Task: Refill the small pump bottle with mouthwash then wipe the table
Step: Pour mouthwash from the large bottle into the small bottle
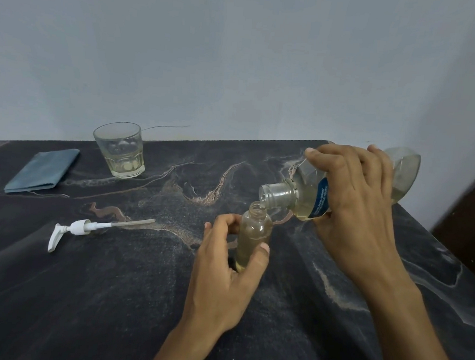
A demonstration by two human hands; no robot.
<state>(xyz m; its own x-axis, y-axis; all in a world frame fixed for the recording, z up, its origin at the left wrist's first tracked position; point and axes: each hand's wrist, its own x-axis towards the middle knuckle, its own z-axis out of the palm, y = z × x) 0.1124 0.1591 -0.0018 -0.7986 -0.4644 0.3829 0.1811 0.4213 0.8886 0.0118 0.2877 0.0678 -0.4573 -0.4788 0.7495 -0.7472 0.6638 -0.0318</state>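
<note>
Nearest, the left hand steadies the small bottle, which stands upright on the dark table right of centre; thumb on its near side and fingers curled round its left and far sides hold it in place. Pale yellow liquid fills it nearly to the shoulder, as far as I can tell through the clear wall.

Just above and to the right, the right hand grips the big mouthwash bottle, fingers wrapped over its body, tipped so the open neck sits right over the small bottle's mouth. The pour step is in hand, and by the level it looks close to done.

To the left, well apart, the pump lies on its side, tube pointing right.

Farther back on the left stand a glass with a little pale liquid and, left of it, a folded blue cloth.

The next move likely calls for easing the big bottle upright before the small one overflows, setting it down, then screwing the pump back on. The narrow mouth leaves little margin for spills.
</note>
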